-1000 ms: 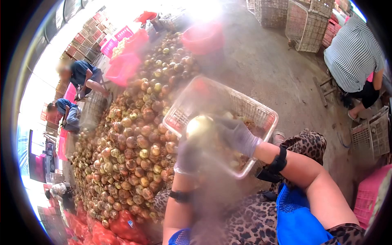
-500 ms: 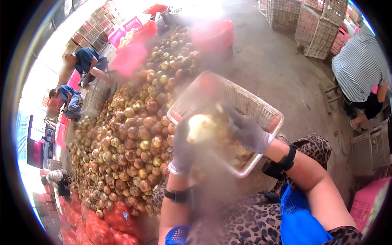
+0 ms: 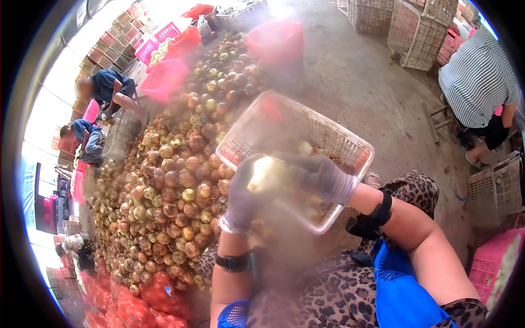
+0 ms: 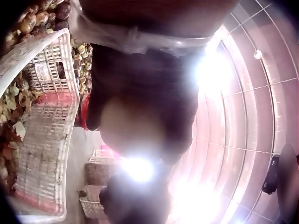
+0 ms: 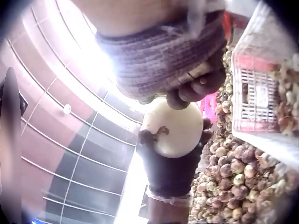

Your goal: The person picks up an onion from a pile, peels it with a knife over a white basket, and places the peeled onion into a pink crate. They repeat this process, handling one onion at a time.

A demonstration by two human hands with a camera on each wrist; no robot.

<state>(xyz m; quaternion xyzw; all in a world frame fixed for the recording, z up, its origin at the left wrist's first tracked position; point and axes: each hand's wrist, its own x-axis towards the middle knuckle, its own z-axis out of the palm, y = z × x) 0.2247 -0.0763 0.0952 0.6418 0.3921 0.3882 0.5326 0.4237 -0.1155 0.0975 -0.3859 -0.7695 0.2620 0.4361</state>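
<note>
A peeled, pale onion (image 3: 266,174) sits in my gloved left hand (image 3: 240,191), whose fingers and thumb wrap its sides. In the right wrist view the onion (image 5: 175,123) shows a brown mark on its face. My gloved right hand (image 3: 322,177) is right at the onion, its fingers curled round a tan, handle-like piece (image 5: 202,71) that the glove mostly hides. Both hands are over the near side of a white plastic crate (image 3: 342,134) with peelings (image 5: 287,95) in it. Glare and haze blur the onion in the left wrist view.
A large heap of unpeeled onions (image 3: 164,202) spreads to the left, with red mesh bags (image 3: 134,306) at its near end. A pink tub (image 3: 276,44) stands beyond the crate. Other people sit at left and right, including one in a striped shirt (image 3: 478,82).
My right hand drew slightly away from the onion half a second ago and is back against it now. The left hand keeps its hold, and the view has shifted a little.
</note>
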